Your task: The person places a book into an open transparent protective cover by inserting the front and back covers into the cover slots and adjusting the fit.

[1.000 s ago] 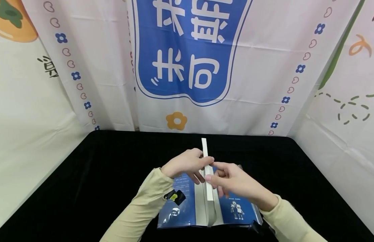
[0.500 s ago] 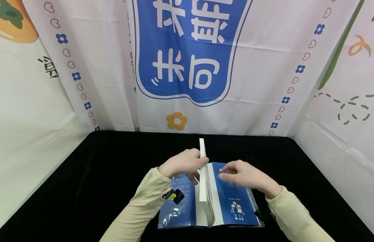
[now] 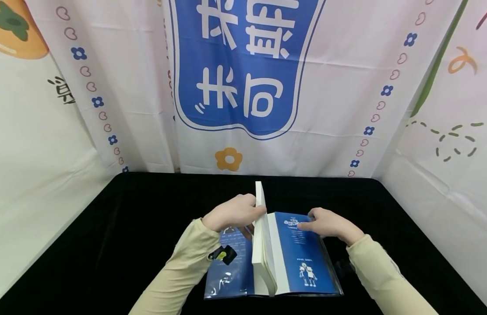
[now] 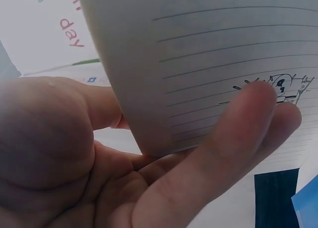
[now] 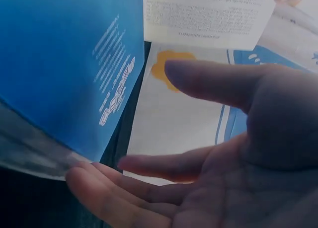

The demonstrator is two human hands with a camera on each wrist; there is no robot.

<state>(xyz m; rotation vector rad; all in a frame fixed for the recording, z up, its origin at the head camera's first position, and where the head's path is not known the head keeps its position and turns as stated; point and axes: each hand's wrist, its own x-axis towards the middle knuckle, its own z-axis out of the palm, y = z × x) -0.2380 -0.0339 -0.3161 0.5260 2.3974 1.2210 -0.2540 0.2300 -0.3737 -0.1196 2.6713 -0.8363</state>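
A book with a blue cover in a clear plastic jacket lies opened out on the black table. Its thick block of pages stands upright near the middle. My left hand holds that block by its edge, thumb on one side and fingers on the other. Lined paper with a small drawing faces the fingers in the left wrist view. Over the upper right of the blue cover flap is my right hand. The right wrist view shows its fingertips at the flap's corner, with the thumb held apart.
Black cloth covers the table around the book. A white printed curtain hangs behind the far edge, and further pale sheets enclose both sides. A dark strap with a yellow patch is on the left sleeve.
My right hand has let go of the page block and moved right to the blue flap, uncovering it. My left hand has shifted the block slightly left.
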